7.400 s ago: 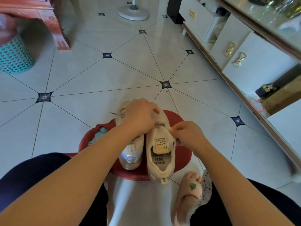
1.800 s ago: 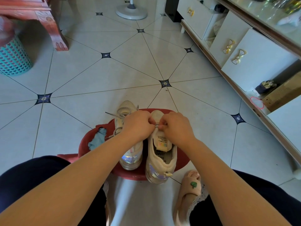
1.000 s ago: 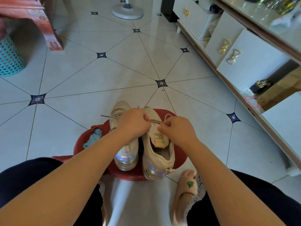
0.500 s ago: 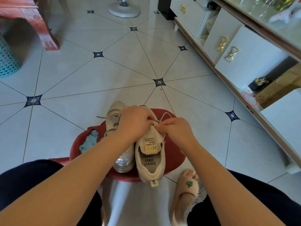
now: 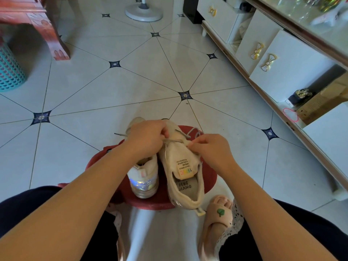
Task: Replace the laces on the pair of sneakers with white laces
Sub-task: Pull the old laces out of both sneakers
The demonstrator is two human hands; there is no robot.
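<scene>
The person is holding one sneaker (image 5: 185, 178) tilted on a red stool (image 5: 209, 178), its opening facing up. The left hand (image 5: 148, 138) is pinching the grey lace (image 5: 174, 141) with curled fingers. The right hand (image 5: 211, 150), just right of this grip, is pinching the same lace at the sneaker's edge. The other sneaker (image 5: 144, 182) is standing under the left wrist

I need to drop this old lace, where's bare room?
Open floor ahead of the stool, between basket and cabinet, is bare. The stool is crowded: two sneakers fill it, bar a strip at its right edge.
</scene>
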